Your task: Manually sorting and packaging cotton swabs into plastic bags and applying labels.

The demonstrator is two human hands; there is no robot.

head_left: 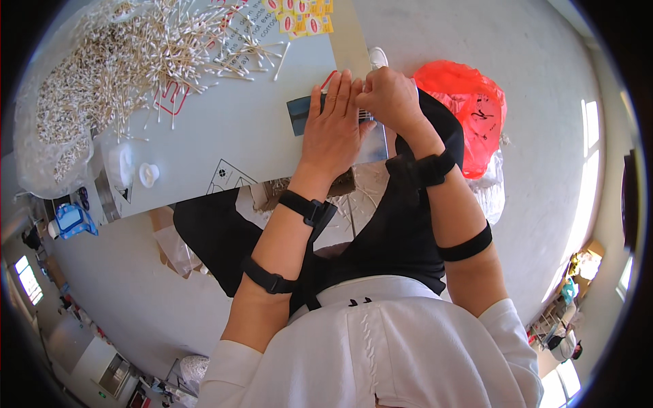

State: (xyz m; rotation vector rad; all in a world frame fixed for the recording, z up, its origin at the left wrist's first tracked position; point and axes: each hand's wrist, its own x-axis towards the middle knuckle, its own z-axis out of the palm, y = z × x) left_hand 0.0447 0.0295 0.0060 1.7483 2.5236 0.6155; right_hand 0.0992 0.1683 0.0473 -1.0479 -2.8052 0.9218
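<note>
Wearing one white cloth shirt (428,347), one pair of black trousers (367,255), four black fabric straps (466,246), two per arm. Under the table edge, one brown cardboard box (262,198), partly hidden.

Two bare hands, both at the right end of the table. My left hand (331,132): fingers straight, laid flat over the right part of one dark blue flat rectangular piece (297,117), not clenched. My right hand (394,98): fingers curled, right beside the left; tips hidden, so I can't tell if they grasp anything. Between them, one pale striped item (364,116), mostly covered, stripes uncounted.

All on one grey-white table (238,132). To the left, one small white round plastic cup (149,175), just beside one translucent white container (122,162). Off to the right, one red plastic bag (486,98).

Farther: one large heap of white-tipped cotton swabs (136,61), too many to count. Far edge: one cluster of yellow-and-white printed labels (299,15), cut off by the frame.
</note>
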